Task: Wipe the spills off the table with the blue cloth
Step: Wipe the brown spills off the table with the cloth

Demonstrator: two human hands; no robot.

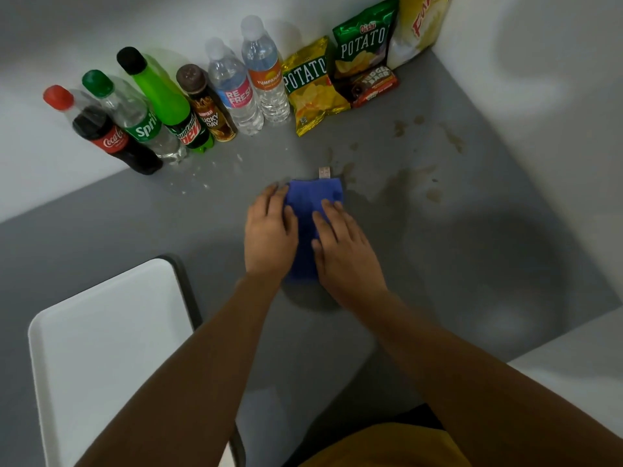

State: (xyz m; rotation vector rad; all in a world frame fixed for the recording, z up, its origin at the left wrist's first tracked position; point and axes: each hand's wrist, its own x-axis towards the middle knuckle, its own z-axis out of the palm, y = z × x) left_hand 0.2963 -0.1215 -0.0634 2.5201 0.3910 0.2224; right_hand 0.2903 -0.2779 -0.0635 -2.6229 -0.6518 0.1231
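Observation:
A folded blue cloth (pixel 308 210) with a small label at its far edge lies flat on the grey table (pixel 472 264). My left hand (pixel 269 235) presses on its left side, fingers spread. My right hand (pixel 344 249) presses on its right side. Brownish spills (pixel 413 178) stain the table just right of the cloth, with more brown drops (pixel 451 138) farther back near the wall. Small clear droplets (pixel 202 182) lie to the cloth's left, in front of the bottles.
Several drink bottles (pixel 158 106) stand in a row along the back wall, with snack bags (pixel 313 85) to their right. A white tray (pixel 108 348) sits at the near left. A white wall (pixel 539 96) bounds the table on the right.

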